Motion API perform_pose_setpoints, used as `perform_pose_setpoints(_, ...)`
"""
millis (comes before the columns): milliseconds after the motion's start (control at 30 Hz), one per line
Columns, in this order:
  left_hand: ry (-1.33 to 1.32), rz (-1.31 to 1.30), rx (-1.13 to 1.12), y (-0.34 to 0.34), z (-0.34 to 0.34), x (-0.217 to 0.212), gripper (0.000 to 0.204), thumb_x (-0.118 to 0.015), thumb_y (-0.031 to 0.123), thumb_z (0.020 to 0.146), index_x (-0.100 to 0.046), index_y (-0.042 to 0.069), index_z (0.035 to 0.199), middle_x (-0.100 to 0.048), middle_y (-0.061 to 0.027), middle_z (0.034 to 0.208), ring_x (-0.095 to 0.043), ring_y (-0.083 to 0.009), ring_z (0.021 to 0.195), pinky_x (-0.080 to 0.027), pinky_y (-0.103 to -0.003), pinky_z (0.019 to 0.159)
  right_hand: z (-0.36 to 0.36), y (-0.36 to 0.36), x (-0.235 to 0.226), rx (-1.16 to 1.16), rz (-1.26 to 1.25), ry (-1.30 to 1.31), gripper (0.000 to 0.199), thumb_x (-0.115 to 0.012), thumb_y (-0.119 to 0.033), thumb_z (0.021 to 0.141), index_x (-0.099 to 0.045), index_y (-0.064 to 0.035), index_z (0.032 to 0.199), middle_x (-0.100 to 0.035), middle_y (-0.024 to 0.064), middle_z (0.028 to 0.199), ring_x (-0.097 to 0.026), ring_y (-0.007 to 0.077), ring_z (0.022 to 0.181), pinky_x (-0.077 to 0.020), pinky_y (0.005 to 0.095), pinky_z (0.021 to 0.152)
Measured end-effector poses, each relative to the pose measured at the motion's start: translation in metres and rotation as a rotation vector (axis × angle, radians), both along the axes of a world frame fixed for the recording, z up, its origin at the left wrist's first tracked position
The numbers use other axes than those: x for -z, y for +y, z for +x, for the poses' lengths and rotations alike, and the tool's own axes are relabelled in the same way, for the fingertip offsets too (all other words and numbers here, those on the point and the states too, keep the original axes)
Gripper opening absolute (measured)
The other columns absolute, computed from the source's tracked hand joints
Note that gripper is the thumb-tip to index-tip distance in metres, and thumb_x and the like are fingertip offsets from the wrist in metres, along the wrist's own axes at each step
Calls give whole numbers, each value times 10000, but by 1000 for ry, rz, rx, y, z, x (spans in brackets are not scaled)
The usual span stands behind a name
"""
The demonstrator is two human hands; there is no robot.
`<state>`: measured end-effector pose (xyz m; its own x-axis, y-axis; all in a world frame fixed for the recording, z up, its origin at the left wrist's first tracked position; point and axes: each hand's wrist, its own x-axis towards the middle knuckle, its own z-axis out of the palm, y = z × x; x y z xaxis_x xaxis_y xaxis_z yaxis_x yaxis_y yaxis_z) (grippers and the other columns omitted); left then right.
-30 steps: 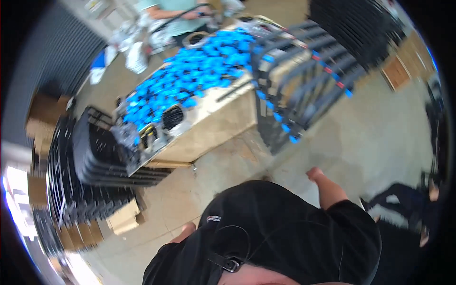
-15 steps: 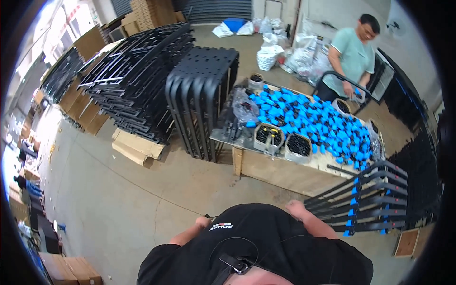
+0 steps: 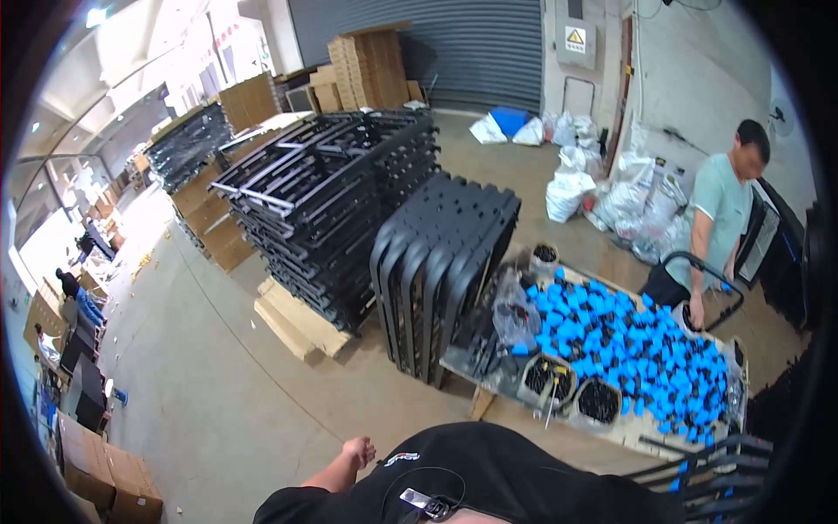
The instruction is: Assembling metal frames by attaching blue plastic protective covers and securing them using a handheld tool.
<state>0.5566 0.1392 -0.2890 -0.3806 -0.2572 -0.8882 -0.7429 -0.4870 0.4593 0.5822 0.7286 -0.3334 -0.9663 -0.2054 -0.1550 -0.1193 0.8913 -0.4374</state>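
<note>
My left hand (image 3: 359, 451) hangs beside my body over the concrete floor, touching nothing. Its fingers look loosely bent and slightly apart, with nothing visible in them. My right hand is hidden behind my black shirt. Ahead to the right stands a worktable (image 3: 515, 407) heaped with blue and black plastic pieces (image 3: 624, 341). Two tubs along its near edge hold black parts (image 3: 599, 402) and small hand tools (image 3: 550, 379). Bent black metal frames (image 3: 410, 288) stand nested at the table's left end.
A tall stack of black frames (image 3: 323, 210) rises beyond, with cardboard (image 3: 292, 325) under it. More frames (image 3: 707, 479) lie low at the right. Behind the table a co-worker (image 3: 720, 214) reaches into a tub near a curved black frame. White sacks (image 3: 567, 192) lie by the wall.
My view has swung left and up, so table and stacks sit further right and lower. My right hand has left the picture. The co-worker's hand has lowered to a tub.
</note>
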Motion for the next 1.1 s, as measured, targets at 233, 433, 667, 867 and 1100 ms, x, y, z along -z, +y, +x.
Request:
perform_pose_setpoints(233,518,-44,1,-38,-158,-14,94,-570,128,878,-530,91,801,-486,-45,624,-486,-178,548,-347,-322,475,-104,-28,13,26,-84,-35,344,-639,-394,904,-742,-83,1009,-731,191,1014,-700,375,947,-556,480,803)
perform_pose_setpoints(433,951,-626,166,18,-405,-191,84,-648,126,874,-670,48,850,-629,-15,731,-567,-123,649,-466,-279,610,-112,-56,29,205,-82,-103,346,-640,-396,904,-744,-85,1012,-733,187,1018,-700,374,950,-556,475,809)
perform_pose_setpoints(667,772,-752,713,19,-569,-258,591,-605,458,931,-680,-81,1162,-697,-260,1187,-659,-375,1135,-491,-411,962,-145,-110,7,552,-47,-47,348,-640,-399,905,-746,-86,1017,-734,183,1022,-700,372,953,-556,469,816)
perform_pose_setpoints(867,929,-638,837,21,-596,-213,674,-420,517,1050,-712,-89,1067,-726,-252,1017,-692,-348,1031,-506,-417,907,-128,-146,-10,806,0,-71,350,-641,-401,906,-747,-88,1020,-735,179,1025,-700,371,956,-556,465,821)
perform_pose_setpoints(1100,892,-281,782,-51,-640,-224,481,-676,467,951,-627,10,808,-564,-73,618,-517,-200,461,-408,-370,462,-97,-153,-40,846,80,-206,352,-641,-404,907,-749,-90,1025,-736,174,1029,-700,370,959,-556,459,828)
